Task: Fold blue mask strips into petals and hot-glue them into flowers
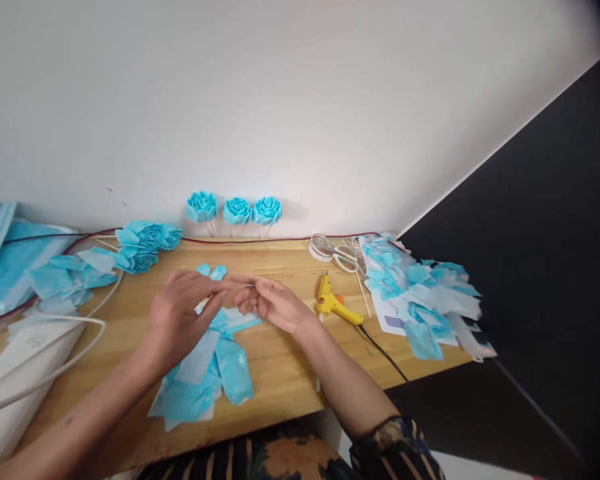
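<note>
My left hand (180,317) and my right hand (276,305) meet at the fingertips above the middle of the table. The left thumb and fingers come together in a pinch against the right fingers. On the right hand the forefinger reaches toward the left one, while the other fingers are curled in. Whatever is between the fingertips is too small or hidden to make out. Below the hands lies a loose heap of blue and white fabric pieces (193,387), partly covered by the left hand. Two small blue petals (213,271) lie just beyond the left hand.
A yellow glue gun (337,303) lies right of my hands, with scissors (347,257) behind it. Cut blue pieces (425,293) cover the right end. Three blue flowers (237,211) on sticks stand by the wall. More flowers (143,243) and a white power strip (25,380) are left.
</note>
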Action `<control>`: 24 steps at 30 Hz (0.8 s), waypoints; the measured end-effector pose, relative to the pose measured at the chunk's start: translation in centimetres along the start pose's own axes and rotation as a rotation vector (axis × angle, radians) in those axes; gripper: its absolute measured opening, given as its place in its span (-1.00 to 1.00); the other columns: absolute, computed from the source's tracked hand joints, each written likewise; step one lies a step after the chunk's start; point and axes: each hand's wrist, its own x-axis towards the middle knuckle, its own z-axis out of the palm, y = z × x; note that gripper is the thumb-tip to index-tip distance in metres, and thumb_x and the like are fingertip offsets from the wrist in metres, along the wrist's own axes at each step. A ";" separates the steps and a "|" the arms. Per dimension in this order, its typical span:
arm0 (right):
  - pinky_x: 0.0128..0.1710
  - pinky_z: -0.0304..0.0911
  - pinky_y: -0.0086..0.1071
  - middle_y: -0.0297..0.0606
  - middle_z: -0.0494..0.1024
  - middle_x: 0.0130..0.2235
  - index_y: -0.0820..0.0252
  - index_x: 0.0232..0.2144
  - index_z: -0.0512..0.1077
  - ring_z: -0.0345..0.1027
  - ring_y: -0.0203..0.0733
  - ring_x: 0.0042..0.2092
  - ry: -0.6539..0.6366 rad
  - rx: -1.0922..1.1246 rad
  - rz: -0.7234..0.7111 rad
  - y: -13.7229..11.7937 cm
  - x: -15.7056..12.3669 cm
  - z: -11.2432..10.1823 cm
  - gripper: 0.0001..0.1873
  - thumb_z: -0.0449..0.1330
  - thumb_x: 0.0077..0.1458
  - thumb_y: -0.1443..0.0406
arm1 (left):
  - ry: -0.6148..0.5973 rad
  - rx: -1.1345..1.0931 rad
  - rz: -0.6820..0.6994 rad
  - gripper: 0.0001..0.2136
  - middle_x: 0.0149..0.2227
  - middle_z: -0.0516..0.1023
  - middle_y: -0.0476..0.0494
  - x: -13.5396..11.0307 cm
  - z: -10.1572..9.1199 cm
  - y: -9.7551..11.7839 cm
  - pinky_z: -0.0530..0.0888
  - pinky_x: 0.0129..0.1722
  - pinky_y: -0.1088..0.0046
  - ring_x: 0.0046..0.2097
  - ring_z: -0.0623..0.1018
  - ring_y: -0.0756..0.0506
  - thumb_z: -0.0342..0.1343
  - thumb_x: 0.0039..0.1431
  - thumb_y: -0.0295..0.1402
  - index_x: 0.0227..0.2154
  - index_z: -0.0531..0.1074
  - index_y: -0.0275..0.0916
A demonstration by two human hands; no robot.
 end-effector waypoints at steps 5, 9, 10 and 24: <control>-0.33 0.33 -0.46 -0.15 0.65 -0.29 0.30 -0.16 0.57 0.49 -0.29 -0.35 -0.028 0.028 0.055 0.5 0.1 -0.8 -0.53 0.18 0.22 0.00 | -0.023 -0.089 -0.099 -0.85 -0.33 0.65 -0.08 -0.8 0.0 0.5 0.41 -0.20 0.33 -0.28 0.59 -0.10 0.07 0.32 -0.34 -0.30 0.52 -0.21; -0.41 0.30 -0.45 -0.11 0.62 -0.41 0.36 -0.41 0.55 0.46 -0.29 -0.43 -0.011 -0.030 0.145 0.6 -0.1 -0.7 -0.38 -0.04 0.34 -0.02 | 0.021 -0.022 0.058 -0.81 -0.39 0.63 -0.06 1.1 0.5 1.2 0.35 -0.26 0.33 -0.34 0.55 -0.07 0.05 0.35 -0.36 -0.32 0.55 -0.21; -0.43 0.30 -0.45 -0.11 0.61 -0.42 0.36 -0.43 0.54 0.45 -0.29 -0.45 -0.020 -0.034 0.165 0.5 -0.2 -0.6 -0.36 -0.05 0.35 -0.02 | 0.023 0.003 0.099 -0.80 -0.39 0.63 -0.07 1.7 0.5 1.3 0.33 -0.26 0.33 -0.33 0.55 -0.07 0.05 0.35 -0.36 -0.34 0.56 -0.21; -0.58 0.25 -0.45 -0.02 0.60 -0.44 0.45 -0.41 0.57 0.44 -0.24 -0.50 -0.205 -0.045 0.257 -0.2 -0.3 -1.6 -0.28 -0.16 0.35 0.00 | -0.097 0.349 0.431 -0.74 -0.53 0.49 -0.04 4.5 0.0 1.8 0.29 -0.28 0.25 -0.40 0.45 -0.11 0.02 0.32 -0.45 -0.50 0.43 -0.22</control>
